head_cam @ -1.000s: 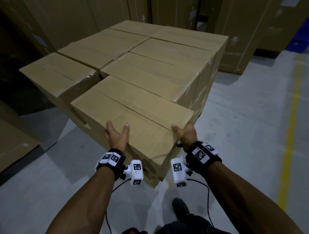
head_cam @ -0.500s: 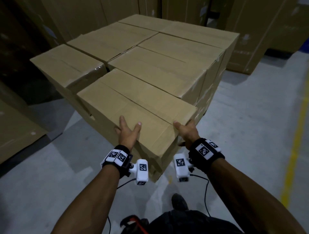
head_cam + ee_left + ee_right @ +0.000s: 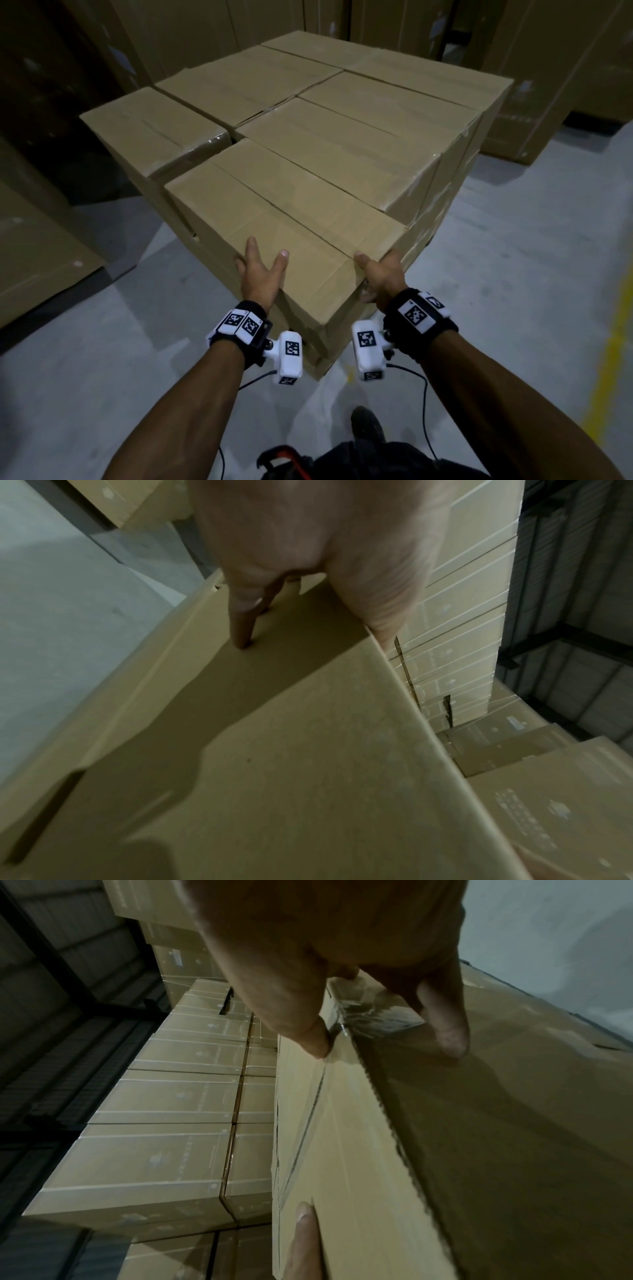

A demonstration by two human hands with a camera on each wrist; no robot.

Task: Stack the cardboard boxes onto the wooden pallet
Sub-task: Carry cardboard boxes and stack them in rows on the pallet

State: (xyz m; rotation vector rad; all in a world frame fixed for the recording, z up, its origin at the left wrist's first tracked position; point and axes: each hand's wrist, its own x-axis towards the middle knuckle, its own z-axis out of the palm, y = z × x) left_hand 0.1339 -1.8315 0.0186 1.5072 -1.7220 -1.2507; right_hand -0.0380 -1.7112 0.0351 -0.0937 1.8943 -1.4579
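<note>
Cardboard box [image 3: 274, 233] nearest the person lies on the top layer of the stack [image 3: 342, 113], at its near corner, long axis running away from the body and up to the left, alongside the neighbouring box [image 3: 342, 150] on its right. Its near end juts a little past the boxes beneath. Left hand [image 3: 260, 274] rests on the near left edge, thumb on the top face and straight fingers laid down the left side wall, as the left wrist view confirms. Right hand [image 3: 382, 277] sits at the near right corner, thumb on top over the tape seam, fingers extended along the end face; neither hand wraps the carton. Both hands are at the near end, about equally close, so any coming move probably turns on pushing along that long axis to seat the box flush. No wooden pallet shows; the stack hides its base. Concrete floor [image 3: 513, 274] surrounds it.
</note>
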